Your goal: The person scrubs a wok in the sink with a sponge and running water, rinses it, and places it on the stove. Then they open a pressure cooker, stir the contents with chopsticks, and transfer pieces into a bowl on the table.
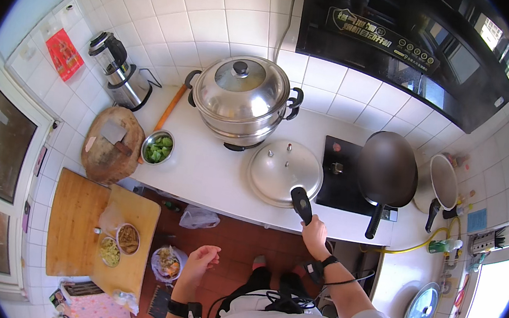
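My right hand (314,235) grips the end of the black handle of a pressure cooker lid (283,171). The round metal lid lies at the front of the white countertop (201,181), valves facing up. My left hand (203,260) hangs over the floor with its fingers loosely curled and nothing seen in it. Behind the lid stands a large steel steamer pot (242,102) with a domed lid and black side handles. A wok (386,168) sits on the black gas hob (331,190) to the right, its handle pointing at me.
At left are a steel bowl of green vegetables (158,147), a wooden chopping block (100,161) with a cleaver (114,132), and a blender (127,85). Two food bowls stand on the wooden table (127,266). A waste bin (168,264) is on the floor. The range hood (390,15) overhangs the hob.
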`<state>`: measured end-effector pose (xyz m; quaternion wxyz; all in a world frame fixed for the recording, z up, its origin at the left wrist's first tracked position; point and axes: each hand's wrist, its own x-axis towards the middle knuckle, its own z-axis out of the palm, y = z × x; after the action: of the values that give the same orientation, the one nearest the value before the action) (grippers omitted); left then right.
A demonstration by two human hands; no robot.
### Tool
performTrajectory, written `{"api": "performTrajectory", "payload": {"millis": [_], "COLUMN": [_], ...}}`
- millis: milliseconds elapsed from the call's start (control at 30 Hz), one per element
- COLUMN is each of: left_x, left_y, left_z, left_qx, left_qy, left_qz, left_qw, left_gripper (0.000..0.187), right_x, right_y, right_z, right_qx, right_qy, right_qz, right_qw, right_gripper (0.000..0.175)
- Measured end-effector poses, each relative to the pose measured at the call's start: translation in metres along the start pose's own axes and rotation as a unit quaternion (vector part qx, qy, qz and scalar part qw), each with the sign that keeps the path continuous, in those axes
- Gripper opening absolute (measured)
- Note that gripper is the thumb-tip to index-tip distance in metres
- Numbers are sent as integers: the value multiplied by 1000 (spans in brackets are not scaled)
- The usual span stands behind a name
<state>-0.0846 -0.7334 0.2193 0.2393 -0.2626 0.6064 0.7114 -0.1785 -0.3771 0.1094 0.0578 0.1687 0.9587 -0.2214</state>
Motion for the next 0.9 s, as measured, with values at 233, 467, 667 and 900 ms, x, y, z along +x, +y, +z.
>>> {"api": "performTrajectory", "payload": {"millis": [233, 467, 667, 900], "left_x": [-5, -3, 2, 11], "left_y": [-4, -9, -8, -2], "left_z": [-6, -15, -10, 18], "left_qx": [10, 17, 29, 36], "left_qy": [14, 35, 44, 0], "left_qz": [-7, -23, -44, -33], "left_qw": [1000, 999, 998, 999], "left_gripper": [20, 21, 19, 21], "right_x": [19, 23, 38, 76], "right_y": [6, 14, 14, 0], "right_z": [21, 33, 42, 47], "right_qx": [20, 40, 52, 49], "right_qy": [-14, -58, -74, -123], "right_qz": [-1, -15, 5, 62], "right_qw": [1000, 997, 996, 989], "right_gripper": [44, 46, 49, 62]}}
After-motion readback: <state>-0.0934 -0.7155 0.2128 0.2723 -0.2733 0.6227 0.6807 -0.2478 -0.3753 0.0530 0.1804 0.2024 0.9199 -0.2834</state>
